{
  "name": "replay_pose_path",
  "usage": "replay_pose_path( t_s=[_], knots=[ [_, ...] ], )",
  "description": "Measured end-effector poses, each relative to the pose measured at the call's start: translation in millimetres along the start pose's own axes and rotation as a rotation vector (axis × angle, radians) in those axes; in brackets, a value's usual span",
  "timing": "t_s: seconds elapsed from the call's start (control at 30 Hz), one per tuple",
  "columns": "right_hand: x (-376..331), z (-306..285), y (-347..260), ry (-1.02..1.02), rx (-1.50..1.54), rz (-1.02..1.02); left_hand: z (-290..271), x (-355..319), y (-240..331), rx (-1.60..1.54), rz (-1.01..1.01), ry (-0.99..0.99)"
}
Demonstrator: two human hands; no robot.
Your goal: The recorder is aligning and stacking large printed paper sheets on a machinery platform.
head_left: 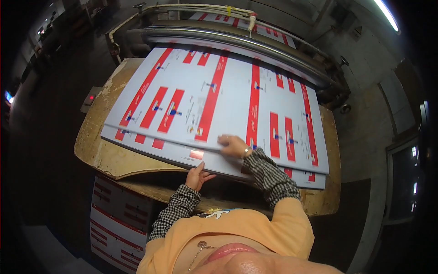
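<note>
A large white printed sheet (233, 96) with red bands and small blue marks lies on a stack of similar sheets (175, 150), whose near edge sticks out below it. My right hand (234, 146) reaches over the near edge of the top sheet, with its slightly blurred fingers curled against it; the thumb is hard to make out. At the stack's front edge is my left hand (195, 176), thumb pointing up and fingers spread apart. The far end of the top sheet reaches a metal roller (228, 42).
A roller machine spans the far side, with a pale pipe frame (196, 7) and more printed sheet behind it. The stack rests on a worn wooden table (93, 141). More printed sheets (116, 233) stand below left. A control box (91, 98) with a red light is at the table's left.
</note>
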State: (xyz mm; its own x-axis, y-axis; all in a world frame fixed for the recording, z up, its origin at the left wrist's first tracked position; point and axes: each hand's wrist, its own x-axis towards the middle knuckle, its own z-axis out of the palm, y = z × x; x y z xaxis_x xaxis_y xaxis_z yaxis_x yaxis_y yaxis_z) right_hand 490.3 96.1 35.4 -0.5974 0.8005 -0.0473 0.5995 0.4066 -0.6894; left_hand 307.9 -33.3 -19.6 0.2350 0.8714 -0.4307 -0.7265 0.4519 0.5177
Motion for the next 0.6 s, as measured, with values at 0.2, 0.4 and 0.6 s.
replay_pose_path(
  t_s=[0.2, 0.4, 0.6],
  knots=[
    [2.1, 24.8, -7.0, -0.08, -0.206, 0.023, 2.8, -5.2, 2.4, 0.023, 0.019, 0.009],
    [-46.4, 35.1, -33.5, -0.122, -0.406, -0.079, -5.1, -6.4, 0.8, 0.081, -0.01, -0.04],
    [-27.8, -23.4, -55.8, 0.05, 0.063, -0.237, -8.2, -2.3, -0.2, 0.024, -0.008, -0.023]
  ],
)
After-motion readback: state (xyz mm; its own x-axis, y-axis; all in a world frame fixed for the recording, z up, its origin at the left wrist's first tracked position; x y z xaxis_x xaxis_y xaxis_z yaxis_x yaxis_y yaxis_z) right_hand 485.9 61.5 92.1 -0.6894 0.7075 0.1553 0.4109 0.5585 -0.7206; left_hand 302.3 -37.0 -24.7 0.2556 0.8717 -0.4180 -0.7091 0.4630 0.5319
